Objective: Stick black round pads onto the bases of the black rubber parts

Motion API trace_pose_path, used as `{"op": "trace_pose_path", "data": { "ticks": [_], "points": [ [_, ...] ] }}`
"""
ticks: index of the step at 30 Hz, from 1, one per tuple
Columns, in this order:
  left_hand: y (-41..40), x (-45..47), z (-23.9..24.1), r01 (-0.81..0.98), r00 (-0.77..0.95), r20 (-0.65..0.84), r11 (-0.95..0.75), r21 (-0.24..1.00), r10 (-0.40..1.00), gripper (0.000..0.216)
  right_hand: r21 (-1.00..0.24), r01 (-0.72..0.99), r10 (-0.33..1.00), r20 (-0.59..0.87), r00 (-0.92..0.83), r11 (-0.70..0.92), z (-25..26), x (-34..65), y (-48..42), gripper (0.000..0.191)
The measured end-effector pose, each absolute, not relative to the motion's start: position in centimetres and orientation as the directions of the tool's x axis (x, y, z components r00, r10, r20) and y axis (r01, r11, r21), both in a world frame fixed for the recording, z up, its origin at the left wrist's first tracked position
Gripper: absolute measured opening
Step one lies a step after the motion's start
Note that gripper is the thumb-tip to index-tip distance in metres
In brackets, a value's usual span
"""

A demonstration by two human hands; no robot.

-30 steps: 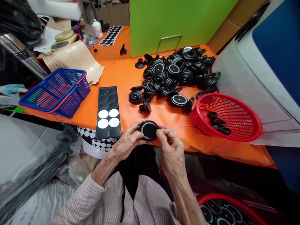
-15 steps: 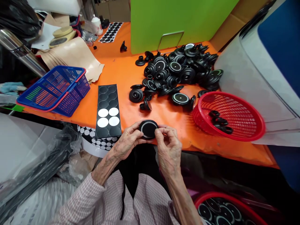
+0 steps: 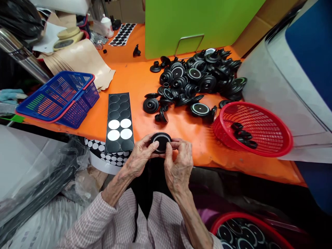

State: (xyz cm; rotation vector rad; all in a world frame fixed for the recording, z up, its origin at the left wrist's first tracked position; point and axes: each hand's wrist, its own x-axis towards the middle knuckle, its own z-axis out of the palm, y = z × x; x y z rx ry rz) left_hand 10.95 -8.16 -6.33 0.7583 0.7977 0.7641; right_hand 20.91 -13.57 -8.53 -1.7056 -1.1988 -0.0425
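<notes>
Over the table's front edge, a round black plastic base (image 3: 163, 142) with a pale ring on its face is held between both hands. My left hand (image 3: 138, 155) grips its left side, with the thumb on the upper face. My right hand (image 3: 180, 160) closes on the right rim, thumb and fingertips pressed there. A black circle, which looks like a sticker, lies within the ring. To the left is a sheet of round black stickers (image 3: 119, 114), with several white circles where stickers are gone. Similar black bases (image 3: 193, 74) lie heaped beyond the hands.
On the right, a red basket (image 3: 259, 152) holds several small black pieces. A blue basket (image 3: 55, 116) stands left on the orange table (image 3: 129, 74). A green board (image 3: 202, 20) rises behind the heap. Below right, a red-rimmed tub (image 3: 220, 218) contains more ringed discs.
Both hands and the black base have shifted slightly left. My left thumb has moved further onto the face, and my right thumb now presses at the right edge of the disc.
</notes>
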Motion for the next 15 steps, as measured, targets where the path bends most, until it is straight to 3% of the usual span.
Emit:
{"op": "trace_pose_path", "data": {
  "ticks": [2,5,8,10,12,15],
  "points": [
    [-8.3,10.9,-6.4,-0.306,0.466,-0.33,0.5,0.81,0.82,0.038,-0.764,0.645,0.682,0.464,0.565,-0.015,-8.5,20.7,-13.6,0.009],
    [-8.4,10.5,-6.2,-0.274,0.476,-0.322,0.486,0.83,0.818,0.04,-0.932,0.358,0.743,0.198,0.639,-0.059,-8.5,20.8,-13.6,0.021],
    [-7.6,8.9,-5.3,0.004,0.487,-0.35,0.399,0.917,0.8,0.047,-0.993,0.048,0.827,-0.065,0.559,-0.111,-8.4,22.1,-13.0,0.031],
    [-5.9,7.1,-4.5,0.295,0.313,-0.31,0.218,0.93,0.898,0.047,-0.987,-0.103,0.796,-0.164,0.582,-0.127,-8.5,23.8,-12.1,0.036],
    [-3.6,5.0,-4.1,0.553,0.04,-0.112,0.071,0.83,0.993,0.042,-0.974,-0.206,0.737,-0.205,0.644,-0.091,-8.5,25.6,-11.0,0.043],
    [0.3,2.4,-4.3,0.68,-0.183,0.056,0.085,0.729,0.981,0.044,-0.998,-0.069,0.657,-0.062,0.752,-0.015,-8.2,27.2,-9.7,0.046]
  ]
}}
